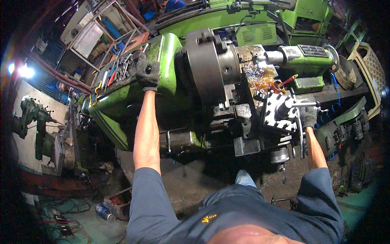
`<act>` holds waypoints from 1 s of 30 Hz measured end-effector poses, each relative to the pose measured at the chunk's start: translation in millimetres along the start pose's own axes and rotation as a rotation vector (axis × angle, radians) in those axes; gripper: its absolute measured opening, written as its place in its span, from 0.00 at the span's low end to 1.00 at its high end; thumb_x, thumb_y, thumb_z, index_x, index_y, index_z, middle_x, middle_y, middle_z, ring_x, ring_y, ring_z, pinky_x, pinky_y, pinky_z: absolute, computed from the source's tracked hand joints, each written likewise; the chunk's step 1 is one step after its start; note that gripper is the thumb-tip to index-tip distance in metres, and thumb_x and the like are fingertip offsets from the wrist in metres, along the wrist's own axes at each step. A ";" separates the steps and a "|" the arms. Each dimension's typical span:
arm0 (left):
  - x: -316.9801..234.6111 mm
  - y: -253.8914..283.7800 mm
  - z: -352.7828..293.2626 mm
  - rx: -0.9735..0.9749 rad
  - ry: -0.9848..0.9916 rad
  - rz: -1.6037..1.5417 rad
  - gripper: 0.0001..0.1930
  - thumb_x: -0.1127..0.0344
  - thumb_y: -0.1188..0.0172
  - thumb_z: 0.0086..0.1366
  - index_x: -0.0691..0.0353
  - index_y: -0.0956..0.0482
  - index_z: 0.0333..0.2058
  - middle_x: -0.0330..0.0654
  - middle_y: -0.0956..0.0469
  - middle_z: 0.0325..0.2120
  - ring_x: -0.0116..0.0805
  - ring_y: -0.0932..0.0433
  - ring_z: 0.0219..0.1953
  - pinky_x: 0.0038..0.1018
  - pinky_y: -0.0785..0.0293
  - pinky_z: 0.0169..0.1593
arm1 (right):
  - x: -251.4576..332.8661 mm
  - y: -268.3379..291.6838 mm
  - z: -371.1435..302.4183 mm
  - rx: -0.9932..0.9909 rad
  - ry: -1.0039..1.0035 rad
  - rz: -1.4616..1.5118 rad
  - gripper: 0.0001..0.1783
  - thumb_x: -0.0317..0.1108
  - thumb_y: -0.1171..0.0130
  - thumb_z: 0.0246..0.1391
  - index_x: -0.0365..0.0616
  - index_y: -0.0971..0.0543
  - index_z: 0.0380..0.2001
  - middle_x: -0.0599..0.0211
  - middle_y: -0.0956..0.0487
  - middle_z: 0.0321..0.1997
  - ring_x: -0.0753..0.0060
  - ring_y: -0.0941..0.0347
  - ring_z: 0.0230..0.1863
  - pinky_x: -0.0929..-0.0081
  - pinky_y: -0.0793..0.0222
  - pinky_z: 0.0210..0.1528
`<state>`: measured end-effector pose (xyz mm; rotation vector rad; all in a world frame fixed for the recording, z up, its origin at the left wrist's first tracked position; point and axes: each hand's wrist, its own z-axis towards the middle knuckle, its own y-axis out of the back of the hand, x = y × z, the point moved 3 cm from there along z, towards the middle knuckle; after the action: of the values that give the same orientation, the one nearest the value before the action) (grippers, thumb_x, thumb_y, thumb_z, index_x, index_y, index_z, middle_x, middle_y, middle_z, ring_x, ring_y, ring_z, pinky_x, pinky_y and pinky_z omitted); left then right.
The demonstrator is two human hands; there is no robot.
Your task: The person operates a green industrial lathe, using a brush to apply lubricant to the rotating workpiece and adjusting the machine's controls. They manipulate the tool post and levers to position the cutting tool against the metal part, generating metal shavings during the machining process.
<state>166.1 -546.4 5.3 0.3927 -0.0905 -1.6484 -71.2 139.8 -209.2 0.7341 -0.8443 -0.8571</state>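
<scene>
Left grey-gloved hand [147,74] sits half-curled by scattered metal tools [121,67], grip unclear; round grey metal chuck [204,65] stands between; right grey-gloved hand [310,117], grip unclear.

A lamp [26,71] glares far left of the lathe [207,67]; below the lathe, shadow dims the floor [189,175]. Fisheye corners fade black.

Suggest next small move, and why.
Probably use the right hand to shift the red cup aside: it sits just beside the tool post with a brush sticking out, and that hand is close by.
</scene>
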 end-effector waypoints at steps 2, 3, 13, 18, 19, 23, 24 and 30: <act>-1.8 -1.0 0.1 -0.005 -0.028 0.029 0.15 0.64 0.29 0.53 0.59 0.29 0.21 0.43 0.31 0.19 0.44 0.31 0.27 0.37 0.33 0.35 | -1.7 -1.2 0.1 0.000 0.001 -0.013 0.17 0.45 0.45 0.60 0.43 0.20 0.40 0.50 0.20 0.41 0.43 0.24 0.44 0.54 0.30 0.47; -3.1 -1.6 -0.5 -0.010 -0.041 0.055 0.14 0.65 0.29 0.53 0.59 0.28 0.22 0.42 0.30 0.19 0.40 0.30 0.26 0.36 0.32 0.35 | -3.4 -2.1 -0.8 -0.006 0.019 -0.023 0.17 0.45 0.45 0.60 0.43 0.20 0.40 0.50 0.20 0.41 0.43 0.24 0.44 0.54 0.30 0.47; -19.5 -1.2 1.9 -0.025 0.025 0.000 0.12 0.64 0.30 0.54 0.59 0.26 0.22 0.40 0.27 0.20 0.38 0.28 0.26 0.34 0.32 0.35 | -3.5 3.6 -0.4 0.008 -0.012 0.022 0.14 0.43 0.44 0.59 0.46 0.19 0.39 0.51 0.19 0.36 0.44 0.22 0.41 0.54 0.29 0.44; -10.3 3.8 3.0 -0.002 0.010 0.032 0.11 0.64 0.31 0.54 0.58 0.25 0.21 0.41 0.27 0.19 0.41 0.28 0.25 0.36 0.32 0.34 | 5.8 5.6 1.0 -0.014 -0.014 0.006 0.15 0.43 0.44 0.60 0.44 0.19 0.39 0.50 0.19 0.40 0.44 0.23 0.44 0.55 0.29 0.45; -11.3 3.1 3.3 -0.013 0.000 0.025 0.11 0.64 0.31 0.54 0.58 0.25 0.21 0.41 0.27 0.19 0.41 0.28 0.25 0.36 0.32 0.34 | 6.2 5.9 0.8 -0.008 -0.026 0.031 0.15 0.44 0.44 0.60 0.44 0.19 0.39 0.50 0.19 0.40 0.44 0.23 0.44 0.55 0.29 0.46; -14.4 1.4 3.4 -0.077 -0.072 0.028 0.12 0.64 0.31 0.54 0.59 0.26 0.21 0.41 0.27 0.19 0.39 0.28 0.24 0.35 0.32 0.33 | 3.1 6.7 0.9 0.000 -0.034 0.061 0.16 0.44 0.44 0.60 0.43 0.19 0.40 0.49 0.19 0.42 0.44 0.23 0.45 0.55 0.29 0.47; -14.6 1.9 3.4 -0.091 -0.098 0.038 0.12 0.64 0.31 0.54 0.59 0.26 0.21 0.41 0.27 0.19 0.39 0.28 0.24 0.35 0.32 0.33 | 2.6 6.5 0.5 0.001 -0.024 0.068 0.16 0.45 0.44 0.59 0.43 0.19 0.41 0.49 0.19 0.42 0.44 0.23 0.45 0.55 0.29 0.47; -13.0 0.5 2.1 -0.055 -0.042 0.024 0.11 0.65 0.31 0.54 0.59 0.26 0.21 0.40 0.27 0.19 0.37 0.29 0.24 0.34 0.31 0.33 | 4.2 6.8 -0.2 -0.049 -0.024 0.028 0.16 0.45 0.43 0.59 0.45 0.18 0.40 0.49 0.19 0.40 0.44 0.22 0.44 0.54 0.28 0.46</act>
<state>166.8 -534.2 10.0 0.3137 -0.0810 -1.6322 -67.1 139.4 -202.3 0.6693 -0.8500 -0.8604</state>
